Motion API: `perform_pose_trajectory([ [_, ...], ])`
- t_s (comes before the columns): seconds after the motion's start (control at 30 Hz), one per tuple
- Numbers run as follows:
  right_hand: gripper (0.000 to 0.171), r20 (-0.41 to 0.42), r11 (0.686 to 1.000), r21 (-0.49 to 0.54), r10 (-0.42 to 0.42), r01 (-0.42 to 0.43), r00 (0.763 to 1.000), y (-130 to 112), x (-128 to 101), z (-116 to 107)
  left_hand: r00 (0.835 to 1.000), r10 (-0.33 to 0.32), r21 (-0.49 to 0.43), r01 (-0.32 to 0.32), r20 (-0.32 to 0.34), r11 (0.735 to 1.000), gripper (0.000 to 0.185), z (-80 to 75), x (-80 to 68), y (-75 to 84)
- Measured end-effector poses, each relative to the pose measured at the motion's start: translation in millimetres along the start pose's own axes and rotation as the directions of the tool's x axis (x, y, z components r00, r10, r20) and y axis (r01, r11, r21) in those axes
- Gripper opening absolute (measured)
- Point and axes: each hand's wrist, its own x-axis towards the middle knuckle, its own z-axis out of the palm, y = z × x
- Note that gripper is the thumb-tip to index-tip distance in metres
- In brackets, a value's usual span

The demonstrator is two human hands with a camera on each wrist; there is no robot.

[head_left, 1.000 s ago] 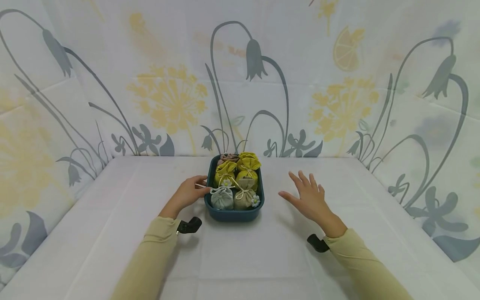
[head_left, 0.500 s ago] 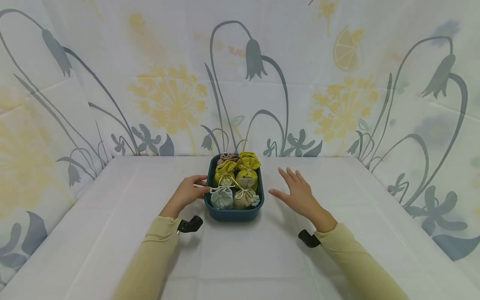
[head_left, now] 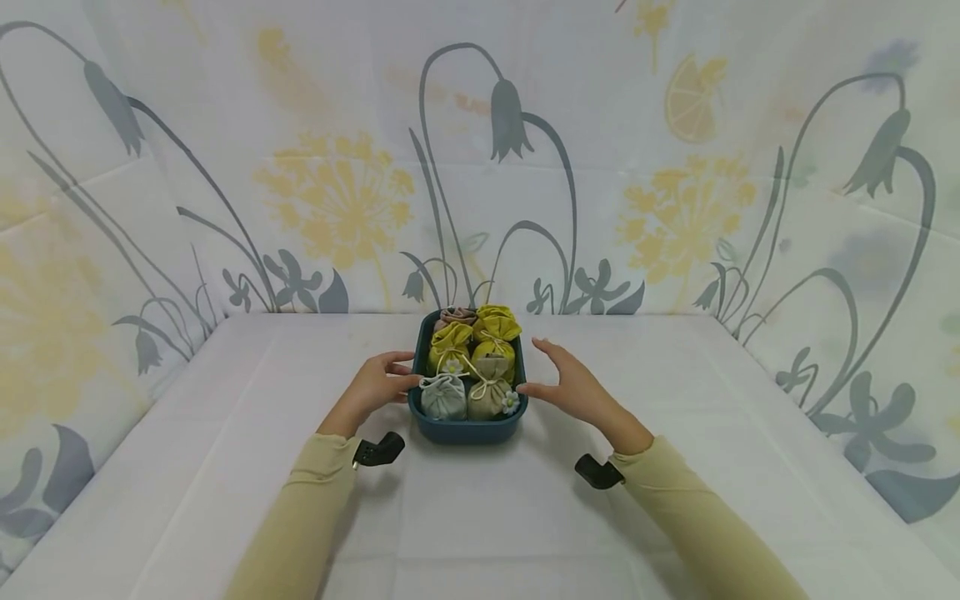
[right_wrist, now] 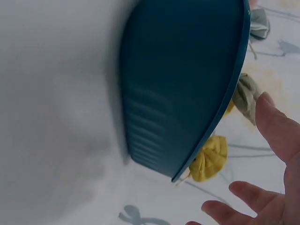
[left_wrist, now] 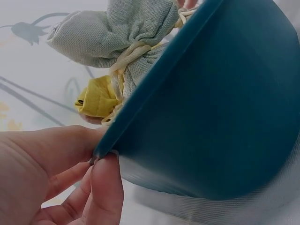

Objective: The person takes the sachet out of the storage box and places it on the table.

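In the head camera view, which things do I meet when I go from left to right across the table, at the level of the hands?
Left hand → grey-blue pouch → beige pouch with a daisy → right rim of the blue tray → right hand.

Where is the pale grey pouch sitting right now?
In the head view, the pale grey pouch sits in the near-left corner of the blue tray, beside the beige pouch, close to the left hand.
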Motion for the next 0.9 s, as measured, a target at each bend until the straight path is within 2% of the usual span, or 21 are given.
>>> perform_pose_trajectory([
  [0.23,0.08,0.019,0.997,0.078,0.026,-0.027,0.999,-9.1,7.0,3.9,0.999,-0.024,-0.085,0.027,0.035,0.996,0.055,-0.5,1.7,-2.0],
  [0.53,0.067,0.071,0.965,0.263,-0.039,0.019,0.997,-16.9,18.9,8.9,0.997,-0.039,-0.144,0.047,0.06,0.988,0.056,-3.3,2.4,-5.2],
  [0.9,0.055,0.144,0.924,0.374,0.022,-0.075,0.989,-16.1,32.1,17.3,0.998,-0.031,-0.148,0.039,0.055,0.988,0.055,-2.2,-1.3,-2.7],
])
